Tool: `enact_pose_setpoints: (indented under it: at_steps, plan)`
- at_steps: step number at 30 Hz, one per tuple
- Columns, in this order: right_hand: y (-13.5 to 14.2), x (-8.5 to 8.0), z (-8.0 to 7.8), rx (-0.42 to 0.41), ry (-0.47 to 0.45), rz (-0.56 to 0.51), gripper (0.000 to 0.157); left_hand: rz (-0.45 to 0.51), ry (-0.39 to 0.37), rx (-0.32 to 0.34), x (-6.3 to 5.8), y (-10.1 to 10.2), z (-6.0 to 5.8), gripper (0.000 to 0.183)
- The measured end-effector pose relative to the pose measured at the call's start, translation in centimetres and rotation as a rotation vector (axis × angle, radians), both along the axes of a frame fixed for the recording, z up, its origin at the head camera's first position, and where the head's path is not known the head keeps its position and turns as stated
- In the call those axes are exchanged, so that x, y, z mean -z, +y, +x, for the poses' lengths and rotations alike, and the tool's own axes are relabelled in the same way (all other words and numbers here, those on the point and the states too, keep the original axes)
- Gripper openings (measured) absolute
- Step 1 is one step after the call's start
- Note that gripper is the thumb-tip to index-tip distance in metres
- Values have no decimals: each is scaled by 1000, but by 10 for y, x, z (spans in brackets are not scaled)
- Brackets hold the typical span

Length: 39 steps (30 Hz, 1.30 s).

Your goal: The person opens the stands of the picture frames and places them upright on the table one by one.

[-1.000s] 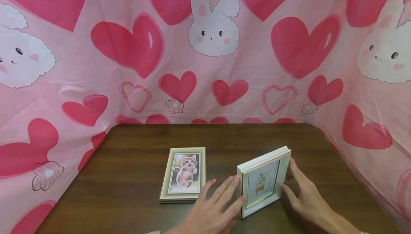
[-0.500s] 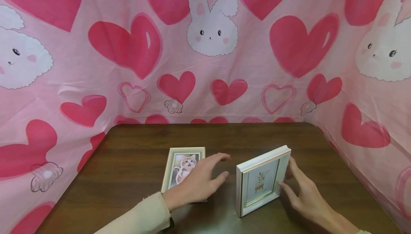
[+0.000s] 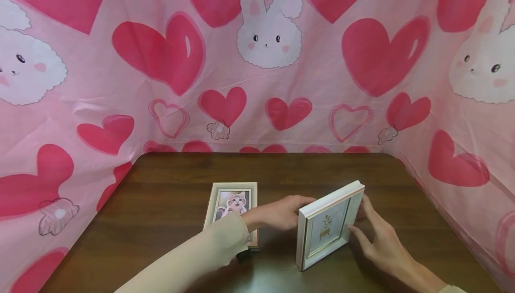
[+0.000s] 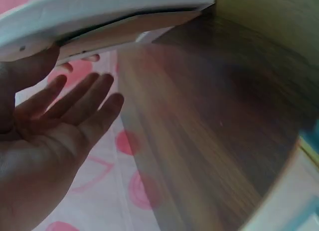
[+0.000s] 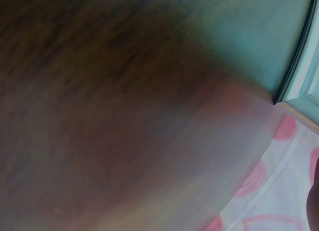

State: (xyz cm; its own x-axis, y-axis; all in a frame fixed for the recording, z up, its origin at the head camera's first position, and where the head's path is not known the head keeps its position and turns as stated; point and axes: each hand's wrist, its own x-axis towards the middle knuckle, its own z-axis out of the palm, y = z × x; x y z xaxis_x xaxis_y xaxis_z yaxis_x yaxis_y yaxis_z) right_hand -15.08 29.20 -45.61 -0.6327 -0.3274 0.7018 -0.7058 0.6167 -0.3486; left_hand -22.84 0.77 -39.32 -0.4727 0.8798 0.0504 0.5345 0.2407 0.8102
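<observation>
A white picture frame (image 3: 302,239) with a plant-in-a-pot print stands upright on the table, angled toward the left. My right hand (image 3: 382,239) grips its right side, thumb at the front edge and fingers behind. Reaching round the back from the left is my left hand (image 3: 279,212), its fingertips hidden by the frame in the head view. The left wrist view shows this left hand (image 4: 60,131) palm up with fingers extended, the thumb overlapping the edge of the frame's back (image 4: 134,34). Only a corner of the frame (image 5: 299,99) enters the right wrist view.
A second, cream picture frame (image 3: 209,208) with a kitten photo lies flat on the brown wooden table (image 3: 161,221), partly covered by my left sleeve (image 3: 205,244). Pink cloth (image 3: 257,83) with hearts and rabbits encloses the table at the back and sides.
My left hand has left the white frame's front left edge, swung over the kitten frame and reached behind the white frame. The right hand keeps its grip; both frames stay in place.
</observation>
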Motion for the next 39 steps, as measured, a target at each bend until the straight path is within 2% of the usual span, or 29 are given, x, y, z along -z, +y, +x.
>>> enact_pose_setpoints:
  at_steps: [3, 6, 8, 13, 19, 32, 39]
  plan:
    - [0, 2, -2, -21, 54, -23, 84, 13, -69, 72, -2, 5, -1, 49]
    - [-1, 3, -5, -38, 103, -36, 82, 25, -181, 98, -1, 6, -1, 50]
    - [-1, 3, -4, -34, 84, -33, 83, 21, -219, 106, 0, 6, 0, 51]
    - [0, 3, 0, -11, 32, -16, 83, 14, -206, 150, 3, 5, 0, 49]
    - [1, 4, 1, 9, 19, -18, 84, 10, -182, 160, 6, 5, 2, 48]
    - [2, 5, 3, 21, 14, -7, 86, 32, -214, 204, 10, 7, 2, 50]
    - [1, 5, 4, 38, 14, -1, 85, 15, -243, 182, 8, 6, 1, 54]
